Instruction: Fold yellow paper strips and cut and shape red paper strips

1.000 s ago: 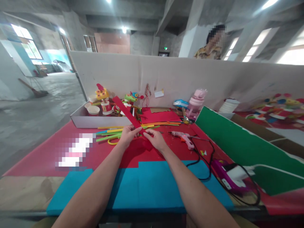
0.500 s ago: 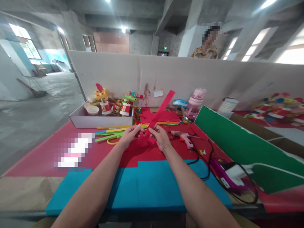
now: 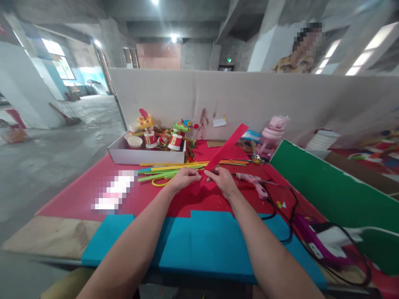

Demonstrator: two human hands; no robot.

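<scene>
A long red paper strip (image 3: 227, 144) slants up to the right from between my hands, above the red table covering. My right hand (image 3: 222, 179) pinches it near its lower part with thumb and fingers. Close beside, my left hand (image 3: 187, 178) has its fingers pressed together at the strip's lower end, where red paper against red covering is hard to make out. Behind my left hand lie several yellow, green and orange strips (image 3: 166, 168) and a yellow curved handle (image 3: 158, 182). A pink glue gun (image 3: 254, 182) lies right of my right hand.
Blue boards (image 3: 218, 245) line the front edge. A white box (image 3: 146, 156) at back left holds paper cups and toy figures. On the right stand a green-sided box (image 3: 324, 195) and a purple power strip (image 3: 321, 241) with black cables. Behind the white partition (image 3: 162, 95) is a person (image 3: 294, 63).
The view has turned a little left, so the scene sits further right. The red strip leans more to the right, and my left fingers have closed in at its lower end.
</scene>
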